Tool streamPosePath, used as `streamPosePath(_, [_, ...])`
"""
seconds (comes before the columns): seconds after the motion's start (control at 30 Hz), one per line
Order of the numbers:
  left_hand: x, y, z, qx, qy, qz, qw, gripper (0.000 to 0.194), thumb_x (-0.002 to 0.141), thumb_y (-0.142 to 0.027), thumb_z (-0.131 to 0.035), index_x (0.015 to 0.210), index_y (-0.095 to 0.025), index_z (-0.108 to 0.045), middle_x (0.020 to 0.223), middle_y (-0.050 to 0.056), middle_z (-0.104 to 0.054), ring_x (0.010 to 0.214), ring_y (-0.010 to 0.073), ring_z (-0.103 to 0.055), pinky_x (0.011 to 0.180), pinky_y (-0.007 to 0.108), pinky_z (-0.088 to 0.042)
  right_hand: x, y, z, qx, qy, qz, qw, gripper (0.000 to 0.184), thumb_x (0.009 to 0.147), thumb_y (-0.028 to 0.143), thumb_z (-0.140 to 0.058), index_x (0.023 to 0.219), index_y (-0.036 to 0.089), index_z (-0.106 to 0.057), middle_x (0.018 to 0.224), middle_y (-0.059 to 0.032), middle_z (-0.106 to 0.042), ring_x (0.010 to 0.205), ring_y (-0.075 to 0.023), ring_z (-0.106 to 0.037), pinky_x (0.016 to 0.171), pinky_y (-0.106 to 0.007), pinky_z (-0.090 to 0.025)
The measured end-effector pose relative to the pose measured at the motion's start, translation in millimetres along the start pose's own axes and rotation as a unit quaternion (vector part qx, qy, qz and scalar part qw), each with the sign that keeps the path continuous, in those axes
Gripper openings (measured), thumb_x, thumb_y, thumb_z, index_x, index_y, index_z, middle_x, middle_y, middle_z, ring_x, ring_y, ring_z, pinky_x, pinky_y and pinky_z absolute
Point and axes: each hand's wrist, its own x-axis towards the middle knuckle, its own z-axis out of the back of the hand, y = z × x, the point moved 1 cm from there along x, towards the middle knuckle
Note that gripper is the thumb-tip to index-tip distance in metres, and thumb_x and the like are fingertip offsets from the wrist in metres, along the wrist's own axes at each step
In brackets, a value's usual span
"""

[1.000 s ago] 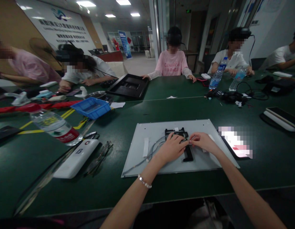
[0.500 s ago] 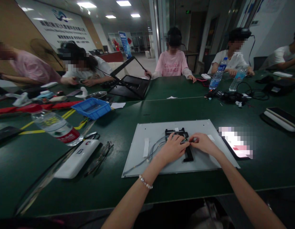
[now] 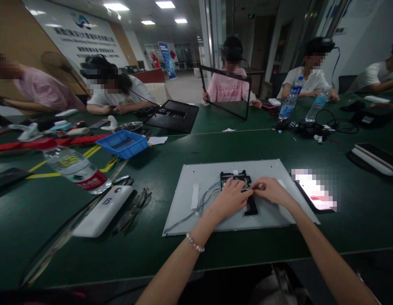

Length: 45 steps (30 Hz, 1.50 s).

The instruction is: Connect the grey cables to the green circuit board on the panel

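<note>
A grey metal panel point(image 3: 263, 169) lies flat on the green table in front of me. A black bracket with a small circuit part point(image 3: 236, 176) sits near its middle, and thin wires point(image 3: 205, 198) trail left from it. My left hand point(image 3: 229, 198) rests on the bracket with its fingers curled over it. My right hand point(image 3: 270, 190) meets it from the right, fingers pinched on a small part I cannot make out.
A lit phone point(image 3: 315, 189) lies right of the panel. A water bottle point(image 3: 73, 167), a white device point(image 3: 102, 212) and a blue tray point(image 3: 123, 144) are at the left. Several people work across the table; one in pink holds up a black frame point(image 3: 224, 93).
My hands have barely shifted on the bracket. The person in pink lifted a black frame off the dark panel and now holds it upright.
</note>
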Motion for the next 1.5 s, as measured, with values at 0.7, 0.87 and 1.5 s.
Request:
streamPosePath(0.7, [0.9,-1.3,-3.5,0.004,-0.016,-0.002,1.000,0.023,0.090,-0.026,-0.045,0.111,-0.023,-0.054,0.109,0.006,-0.049,0.109,0.0232,-0.042,0.103,0.048,-0.025,-0.9,-3.2,0.4,0.016,0.014,0.005,1.000,0.017,0.072,0.023,-0.061,0.087,0.019,-0.068,0.082,-0.0026,-0.066,0.070,-0.0148,-0.060,0.065,-0.026,-0.047])
streamPosePath(0.87, [0.3,-1.3,-2.4,0.002,-0.018,-0.002,1.000,0.024,0.090,-0.026,-0.045,0.112,-0.023,-0.054,0.108,0.006,-0.049,0.109,0.0228,-0.043,0.104,0.047,-0.025,-0.4,-3.7,1.1,0.027,0.029,0.005,0.999,0.016,0.075,0.024,-0.059,0.088,0.020,-0.068,0.083,-0.0030,-0.068,0.071,-0.0151,-0.060,0.066,-0.027,-0.047])
streamPosePath(1.5, [0.0,-3.3,-1.6,-0.003,-0.025,0.001,1.000,0.025,0.090,-0.025,-0.044,0.113,-0.023,-0.053,0.114,0.007,-0.048,0.115,0.0236,-0.040,0.105,0.047,-0.024,1.0,-6.7,2.4,0.039,0.016,-0.006,0.999,0.018,0.079,0.029,-0.056,0.088,0.021,-0.069,0.088,-0.0037,-0.070,0.080,-0.0176,-0.063,0.075,-0.030,-0.048])
